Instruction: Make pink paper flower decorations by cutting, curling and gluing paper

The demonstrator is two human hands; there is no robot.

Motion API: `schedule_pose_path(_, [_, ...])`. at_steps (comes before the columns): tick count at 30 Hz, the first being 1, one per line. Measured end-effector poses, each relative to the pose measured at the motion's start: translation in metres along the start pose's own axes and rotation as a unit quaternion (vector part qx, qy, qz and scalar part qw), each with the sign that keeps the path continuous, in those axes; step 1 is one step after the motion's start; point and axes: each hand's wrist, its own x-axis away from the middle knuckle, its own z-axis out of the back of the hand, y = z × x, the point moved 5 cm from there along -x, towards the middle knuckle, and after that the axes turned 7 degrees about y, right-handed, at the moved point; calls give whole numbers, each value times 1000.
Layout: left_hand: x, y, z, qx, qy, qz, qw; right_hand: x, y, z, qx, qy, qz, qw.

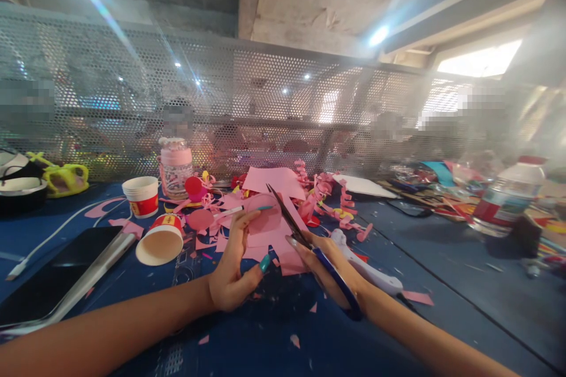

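My left hand (pixel 233 271) pinches a pink paper piece (pixel 265 221) between thumb and fingers, holding it up over the blue table (pixel 442 271). My right hand (pixel 329 268) grips blue-handled scissors (pixel 305 241), whose dark blades are parted and point up and left into the pink paper. More pink sheets and curled pink strips (pixel 327 200) lie just behind both hands.
A tipped paper cup (pixel 160 240) and an upright paper cup (pixel 141 195) sit to the left, next to a phone (pixel 57 277) and a white cable. A pink jar (pixel 175 168) stands behind them, a water bottle (pixel 508 194) at right, a white tool (pixel 367 268) by my right wrist. A perforated metal screen (pixel 265 106) closes the back.
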Motion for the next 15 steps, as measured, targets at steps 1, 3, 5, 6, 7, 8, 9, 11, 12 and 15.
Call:
schedule_pose_path(1, [0,0,0,1,0,-2,1000,0,0,0,3,0,1,1000])
schedule_pose_path(3, [-1,2,-1,3,-3,-6,1000,0,1,0,5,6,3,1000])
schedule_pose_path(5, [-2,3,-2,7,-8,-10,1000,0,2,-1,3,11,3,1000])
schedule_pose_path(6, [-2,4,-2,10,-11,-11,1000,0,4,-1,2,13,0,1000])
schedule_pose_path(7, [-2,4,-2,12,-13,-11,1000,0,6,-1,2,17,-3,1000])
schedule_pose_path(8, [-2,4,-2,12,-14,-11,1000,1,7,-2,4,20,-5,1000])
schedule_pose_path(9, [-2,4,-2,9,-13,-12,1000,1,9,-2,6,23,-5,1000])
schedule_pose_path(11, [-2,3,-1,1,-10,-9,1000,2,12,-3,10,27,0,1000])
schedule_pose_path(12, [-2,2,0,-3,-8,-8,1000,2,13,-3,11,28,0,1000])
schedule_pose_path(15, [-2,1,0,1,-6,-5,1000,3,16,-2,-3,36,-10,999])
